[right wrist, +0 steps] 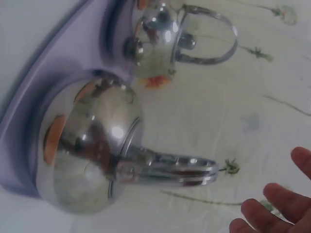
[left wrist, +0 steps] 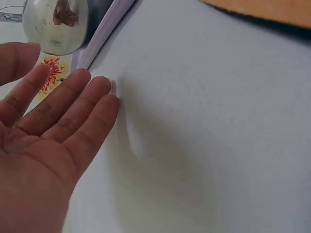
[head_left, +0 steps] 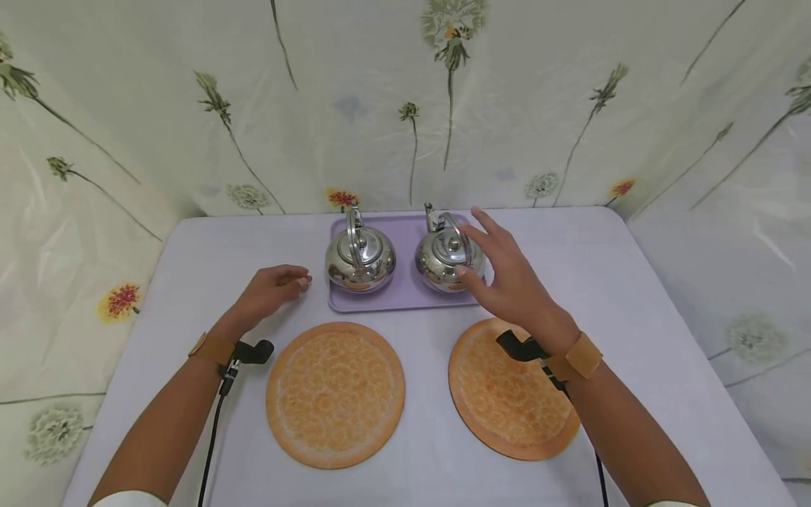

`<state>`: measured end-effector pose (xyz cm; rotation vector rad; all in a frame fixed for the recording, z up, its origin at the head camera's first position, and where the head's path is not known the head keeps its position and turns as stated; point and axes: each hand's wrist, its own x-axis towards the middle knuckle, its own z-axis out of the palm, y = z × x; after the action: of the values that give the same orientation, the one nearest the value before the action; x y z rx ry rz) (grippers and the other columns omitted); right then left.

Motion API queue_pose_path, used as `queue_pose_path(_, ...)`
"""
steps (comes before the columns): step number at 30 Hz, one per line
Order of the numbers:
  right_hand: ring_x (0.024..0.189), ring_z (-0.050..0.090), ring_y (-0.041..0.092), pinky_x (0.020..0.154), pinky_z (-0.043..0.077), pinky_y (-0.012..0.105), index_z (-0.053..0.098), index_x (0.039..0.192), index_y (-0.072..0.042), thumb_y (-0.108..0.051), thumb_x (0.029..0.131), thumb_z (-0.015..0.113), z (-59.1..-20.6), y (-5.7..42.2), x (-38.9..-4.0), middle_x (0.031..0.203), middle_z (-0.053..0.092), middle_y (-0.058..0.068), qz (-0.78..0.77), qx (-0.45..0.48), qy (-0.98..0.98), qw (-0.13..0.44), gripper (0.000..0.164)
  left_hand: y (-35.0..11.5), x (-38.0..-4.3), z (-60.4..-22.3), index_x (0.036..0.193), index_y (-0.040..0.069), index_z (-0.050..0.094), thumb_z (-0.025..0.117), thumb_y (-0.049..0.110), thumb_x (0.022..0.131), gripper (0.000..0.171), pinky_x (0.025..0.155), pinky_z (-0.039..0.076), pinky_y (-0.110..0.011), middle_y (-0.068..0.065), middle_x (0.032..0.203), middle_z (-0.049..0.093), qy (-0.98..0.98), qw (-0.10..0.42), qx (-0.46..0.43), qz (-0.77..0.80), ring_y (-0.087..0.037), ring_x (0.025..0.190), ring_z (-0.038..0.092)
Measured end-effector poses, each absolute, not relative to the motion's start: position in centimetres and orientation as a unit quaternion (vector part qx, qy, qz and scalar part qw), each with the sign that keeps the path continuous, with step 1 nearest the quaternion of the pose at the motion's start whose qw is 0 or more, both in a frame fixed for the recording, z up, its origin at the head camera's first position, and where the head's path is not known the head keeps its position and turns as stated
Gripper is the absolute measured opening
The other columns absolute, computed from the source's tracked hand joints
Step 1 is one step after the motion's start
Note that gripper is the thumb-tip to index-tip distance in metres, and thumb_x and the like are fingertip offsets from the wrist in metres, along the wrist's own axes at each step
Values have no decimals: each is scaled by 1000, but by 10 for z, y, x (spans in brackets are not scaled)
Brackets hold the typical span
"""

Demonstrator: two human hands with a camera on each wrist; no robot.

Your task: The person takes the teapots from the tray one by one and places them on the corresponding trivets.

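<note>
Two shiny metal kettles stand upright on a lilac tray (head_left: 405,301) at the back of the table. My right hand (head_left: 507,278) hovers by the right kettle (head_left: 437,266), its thumb and fingers spread apart around the handle in the head view. In the right wrist view those fingertips (right wrist: 260,213) are apart from the looped handle (right wrist: 194,171). Left of the tray, my left hand (head_left: 269,292) holds nothing, its fingers loosely bent, near the left kettle (head_left: 374,271). The left wrist view shows its bare palm (left wrist: 43,155).
Two round, tan mats with a crust-like pattern lie in front of the tray: a left mat (head_left: 336,394) and a right mat (head_left: 507,401), the latter partly under my right wrist. A white cloth covers the table (head_left: 424,422). Behind hangs a flower-print curtain (head_left: 380,105).
</note>
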<state>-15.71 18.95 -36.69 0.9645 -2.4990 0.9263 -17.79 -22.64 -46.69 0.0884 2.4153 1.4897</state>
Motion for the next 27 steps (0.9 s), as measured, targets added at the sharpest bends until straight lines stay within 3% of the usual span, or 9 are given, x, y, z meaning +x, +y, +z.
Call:
queue_pose_path(5, 139, 30, 31, 109, 31, 55, 54, 135, -1, -11, 93, 64, -367, 169, -158, 150, 38, 16, 363, 354, -853, 125, 44, -220, -187, -472, 130, 0, 57, 63, 18, 95, 39, 99, 46, -41, -14, 128, 61, 807, 176, 33, 563, -25, 118, 57)
queue_pose_path(12, 137, 35, 27, 110, 30, 50, 57, 133, -3, -13, 96, 62, -376, 138, -166, 145, 45, 14, 406, 355, -838, 77, 39, -208, -189, -474, 132, -1, 55, 65, 20, 95, 44, 96, 47, -37, -16, 126, 62, 791, 194, 23, 579, -24, 115, 58)
queue_pose_path(18, 132, 44, 24, 107, 38, 43, 60, 130, -2, -10, 95, 63, -392, 112, -174, 138, 53, 13, 448, 327, -831, 48, 36, -201, -189, -468, 135, -6, 51, 61, 14, 97, 45, 99, 46, -38, -21, 132, 55, 779, 223, 2, 586, -29, 118, 56)
queue_pose_path(23, 126, 50, 22, 104, 42, 37, 59, 131, -2, -12, 95, 63, -400, 97, -180, 134, 57, 9, 465, 302, -832, 31, 37, -198, -193, -474, 138, -11, 43, 56, 4, 98, 45, 94, 51, -34, -25, 138, 48, 742, 243, -22, 624, -32, 120, 54)
queue_pose_path(27, 122, 54, 24, 102, 45, 36, 60, 128, 1, -7, 95, 62, -406, 86, -185, 129, 59, 12, 507, 287, -812, 14, 34, -193, -195, -474, 140, -13, 41, 54, -1, 98, 45, 91, 53, -32, -27, 140, 45, 723, 252, -48, 642, -30, 117, 56)
